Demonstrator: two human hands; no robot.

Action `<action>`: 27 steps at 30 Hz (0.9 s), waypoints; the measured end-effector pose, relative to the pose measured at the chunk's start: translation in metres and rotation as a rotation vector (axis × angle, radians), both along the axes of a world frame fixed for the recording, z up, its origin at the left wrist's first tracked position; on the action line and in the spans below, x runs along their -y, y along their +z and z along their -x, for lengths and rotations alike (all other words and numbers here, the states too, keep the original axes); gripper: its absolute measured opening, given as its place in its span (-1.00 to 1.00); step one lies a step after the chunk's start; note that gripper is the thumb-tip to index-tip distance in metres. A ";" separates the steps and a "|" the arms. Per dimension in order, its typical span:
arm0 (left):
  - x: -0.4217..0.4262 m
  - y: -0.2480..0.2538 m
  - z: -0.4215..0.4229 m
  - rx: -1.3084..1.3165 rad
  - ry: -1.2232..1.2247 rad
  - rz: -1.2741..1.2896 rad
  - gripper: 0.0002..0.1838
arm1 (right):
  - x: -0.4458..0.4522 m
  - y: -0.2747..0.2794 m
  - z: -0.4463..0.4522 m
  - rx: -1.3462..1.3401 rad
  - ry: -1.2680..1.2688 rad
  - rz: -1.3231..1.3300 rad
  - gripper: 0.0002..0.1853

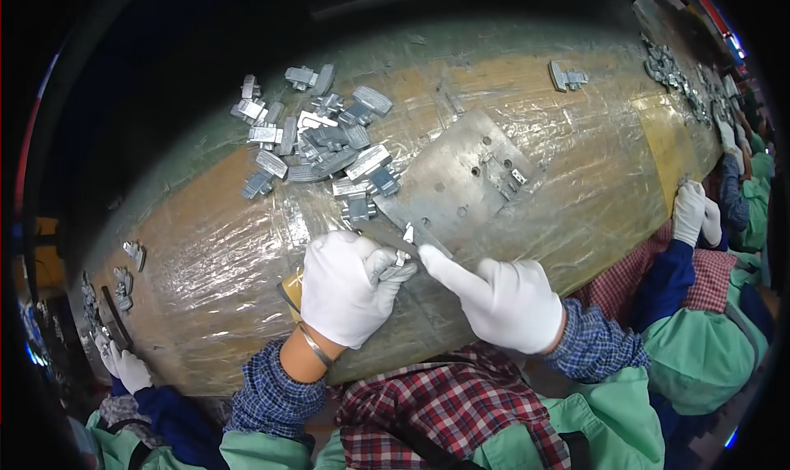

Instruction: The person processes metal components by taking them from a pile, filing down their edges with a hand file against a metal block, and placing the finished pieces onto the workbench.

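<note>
My left hand [347, 290], in a white glove, is closed with its fingers pinched around a small silver metal casting [402, 257]. Across that part lies a dark, narrow flat file [387, 237]. My right hand [512, 304], also gloved, has its index finger stretched along the file and the other fingers curled; its grip on the file's rear end is hidden under the glove. Just beyond both hands rests a flat metal plate [451, 182] with holes and a small raised fixture. A pile of grey metal castings [329, 141] sits up and left of the plate.
Clear film covers the worktable [214, 281]. One casting [568, 76] lies apart at the far right, and a few small parts [123, 287] are at the left. Co-workers' gloved hands [691, 213] work along the right edge, another person's gloves [127, 367] at the left.
</note>
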State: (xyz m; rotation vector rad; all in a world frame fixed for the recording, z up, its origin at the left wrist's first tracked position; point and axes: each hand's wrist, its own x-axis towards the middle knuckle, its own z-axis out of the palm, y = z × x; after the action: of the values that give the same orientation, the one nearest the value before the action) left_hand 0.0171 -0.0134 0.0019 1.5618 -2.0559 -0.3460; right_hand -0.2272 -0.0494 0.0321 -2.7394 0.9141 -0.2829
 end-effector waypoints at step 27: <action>0.004 0.002 -0.005 -0.042 -0.022 0.006 -0.80 | -0.018 -0.014 0.027 -0.025 -0.127 0.021 -0.22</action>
State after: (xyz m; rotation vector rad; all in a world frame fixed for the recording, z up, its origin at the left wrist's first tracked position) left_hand 0.0217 -0.0171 0.0037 1.5161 -2.0415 -0.3771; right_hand -0.2544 -0.0312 0.0181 -2.7142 1.1005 -0.2832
